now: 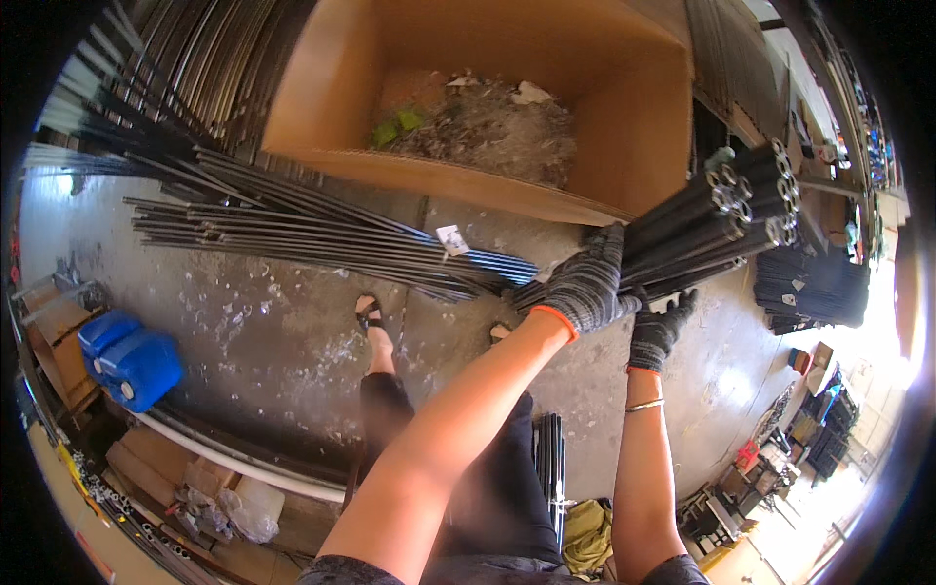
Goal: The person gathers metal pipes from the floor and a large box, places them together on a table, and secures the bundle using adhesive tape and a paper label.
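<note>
- Filling the top of the view, a large open brown cardboard box (634,127) stands beyond the hands, scraps on its bottom; its near edge lies close to the tubes, so lifting them clear of that edge would avoid snagging.
- Fanning out on the left, long thin dark metal rods (322,249) cross above the floor; whether they run on into the bundle at the right, I cannot tell; loose lengths like these would probably swing, so slow turning seems wise.
- At the right, a thick bundle of dark round tubes with open ends (682,229) slants up beside the box's near corner; the ends look uneven, and levelling them would likely make the load steadier.
- The left hand (585,288), in a grey-striped knitted glove with an orange cuff, is clasped round the bundle; a firm wrap here should stop tubes sliding apart.
- The right hand (663,331), in a matching dark glove, is spread just below the bundle, grasping nothing visible; contact is unclear; a palm underneath would share the weight.
- Smallest, a white paper tag (451,240) lies against the rods.
</note>
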Motion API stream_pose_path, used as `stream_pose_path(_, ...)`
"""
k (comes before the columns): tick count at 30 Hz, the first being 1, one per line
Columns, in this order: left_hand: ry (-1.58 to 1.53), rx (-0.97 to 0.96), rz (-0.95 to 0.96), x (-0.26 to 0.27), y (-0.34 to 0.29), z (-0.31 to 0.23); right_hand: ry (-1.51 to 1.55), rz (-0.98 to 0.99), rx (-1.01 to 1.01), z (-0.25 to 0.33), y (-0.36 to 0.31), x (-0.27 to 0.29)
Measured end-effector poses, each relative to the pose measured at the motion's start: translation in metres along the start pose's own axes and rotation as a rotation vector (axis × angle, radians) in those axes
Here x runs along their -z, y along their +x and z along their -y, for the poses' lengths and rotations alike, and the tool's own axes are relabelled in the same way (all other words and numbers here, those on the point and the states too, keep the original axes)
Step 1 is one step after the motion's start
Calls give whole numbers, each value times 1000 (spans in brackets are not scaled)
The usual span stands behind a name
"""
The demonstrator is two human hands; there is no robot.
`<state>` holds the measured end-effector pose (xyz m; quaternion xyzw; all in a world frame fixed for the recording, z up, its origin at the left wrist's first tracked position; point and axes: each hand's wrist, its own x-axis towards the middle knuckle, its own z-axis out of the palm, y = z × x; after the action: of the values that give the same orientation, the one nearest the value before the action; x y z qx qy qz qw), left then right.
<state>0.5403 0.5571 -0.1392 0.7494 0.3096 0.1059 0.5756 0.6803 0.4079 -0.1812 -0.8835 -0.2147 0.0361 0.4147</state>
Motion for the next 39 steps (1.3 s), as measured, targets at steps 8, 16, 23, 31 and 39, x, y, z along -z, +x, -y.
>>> stream_pose_path(8,-604,199,-26,79,-128,132,-19,13,-371,2,-53,-30)
stream_pose_path(16,-1332,646,-991,216,-276,366,-341,1246,464,125,-154,-241)
stream_pose_path(23,-1215,159,-833,275,-268,490,-119,1378,546,238,-213,-419)
stream_pose_path(31,654,384,-397,289,-262,398,69,1709,433,245,-209,-425)
stream_pose_path(39,986,80,-578,244,-302,376,-16,1629,520,253,-195,-336)
